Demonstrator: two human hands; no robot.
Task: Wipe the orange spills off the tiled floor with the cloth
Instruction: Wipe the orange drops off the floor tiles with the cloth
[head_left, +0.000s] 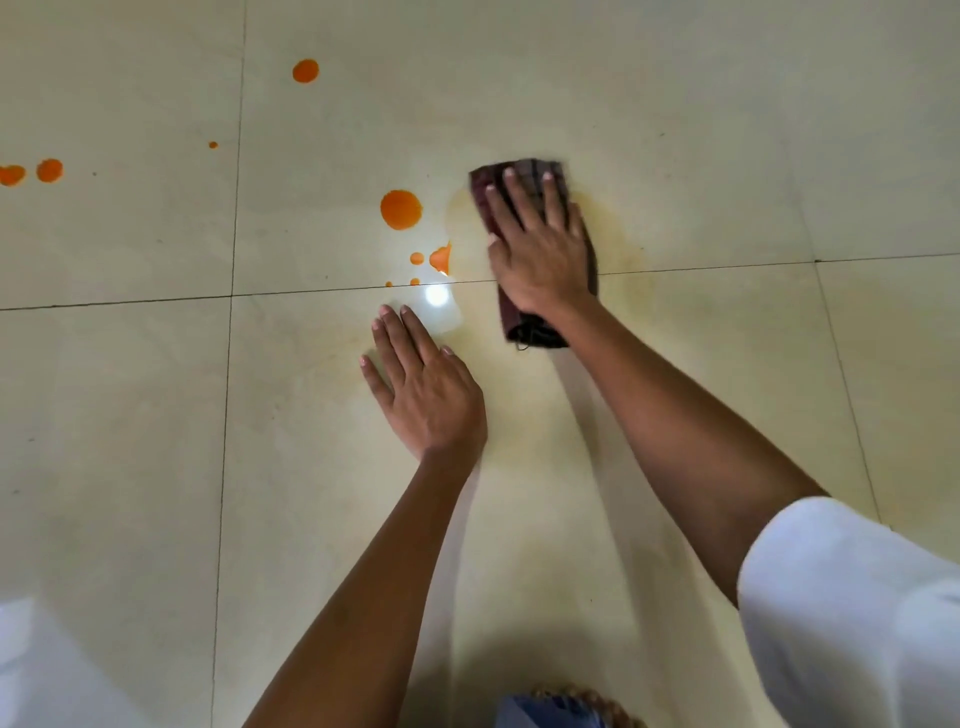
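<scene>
My right hand (540, 249) presses flat, fingers straight, on a folded dark maroon checked cloth (524, 179) lying on the cream tiled floor (675, 156). A faint yellowish smear (618, 228) surrounds the cloth. Just left of the cloth sits a large round orange spill (400, 209), with smaller orange drops (440, 257) below it near the grout line. More orange spots lie farther off: one at the top (305, 70), a tiny one (213, 145), and two at the left edge (49, 170). My left hand (421, 384) rests flat on the floor, holding nothing.
Dark grout lines (234, 208) cross the floor, one running vertically at left and one horizontally under the cloth. A bright light reflection (437, 296) glares on the tile by my left fingertips. White sleeves (841, 597) frame the lower corners.
</scene>
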